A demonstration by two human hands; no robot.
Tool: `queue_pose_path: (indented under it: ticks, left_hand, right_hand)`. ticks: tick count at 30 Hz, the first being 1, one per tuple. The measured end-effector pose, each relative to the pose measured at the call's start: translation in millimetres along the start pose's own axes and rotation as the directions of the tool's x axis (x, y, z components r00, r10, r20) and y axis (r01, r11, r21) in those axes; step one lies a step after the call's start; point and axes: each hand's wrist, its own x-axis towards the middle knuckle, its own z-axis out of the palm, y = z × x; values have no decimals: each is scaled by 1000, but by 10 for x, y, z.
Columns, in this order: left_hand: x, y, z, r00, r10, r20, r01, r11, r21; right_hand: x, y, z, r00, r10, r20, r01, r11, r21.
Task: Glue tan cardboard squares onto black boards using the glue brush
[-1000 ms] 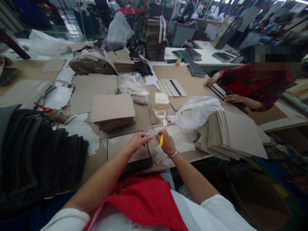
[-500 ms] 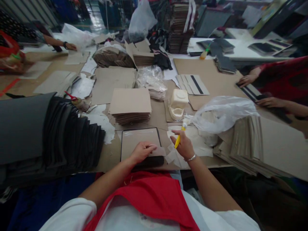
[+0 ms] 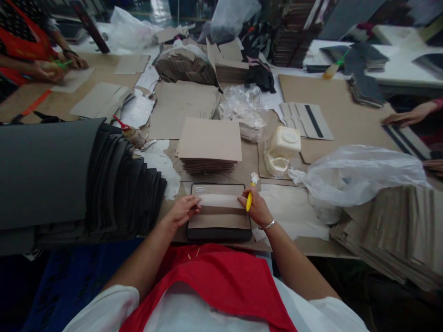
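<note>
A pale, thin strip (image 3: pixel 219 199) is stretched level over a cardboard panel with a black border (image 3: pixel 221 221), which lies flat on the table before me. Pinched in my left hand (image 3: pixel 184 210) is the strip's left end. At the other end, the fingertips of my right hand (image 3: pixel 259 207) hold the strip. That same hand also grips a yellow-handled brush (image 3: pixel 249 201), its white bristles pointing away from me. Just beyond the panel stands a stack of cardboard sheets (image 3: pixel 211 140).
Dark grey folded sheets (image 3: pixel 128 198) are piled at left. A cream glue container (image 3: pixel 284 143) stands right of the cardboard stack. Farther right are a clear plastic bag (image 3: pixel 363 173) and more boards (image 3: pixel 391 226). Co-workers' hands (image 3: pixel 74 60) show at far left and right.
My left hand has moved left with the strip. My right hand has come in over the panel, brush still in it, and taken the strip's right end. The camera view has shifted.
</note>
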Motion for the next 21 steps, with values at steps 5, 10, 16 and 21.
queue_pose_path:
  ticks: [5, 10, 16, 21]
  left_hand:
    - [201, 65, -82, 947, 244, -208, -106, 850, 516]
    - [377, 20, -126, 850, 481, -215, -96, 543, 834]
    - [452, -59, -185, 848, 448, -283, -42, 589, 807]
    - [482, -77, -225, 854, 430, -294, -51, 631, 774]
  right_hand:
    - [293, 62, 182, 997, 13, -76, -26, 984, -178]
    - [419, 177, 354, 996, 17, -88, -46, 939, -341]
    - [421, 234, 430, 994, 32, -107, -71, 918, -390]
    - [433, 228, 444, 992, 64, -104, -102, 903, -418]
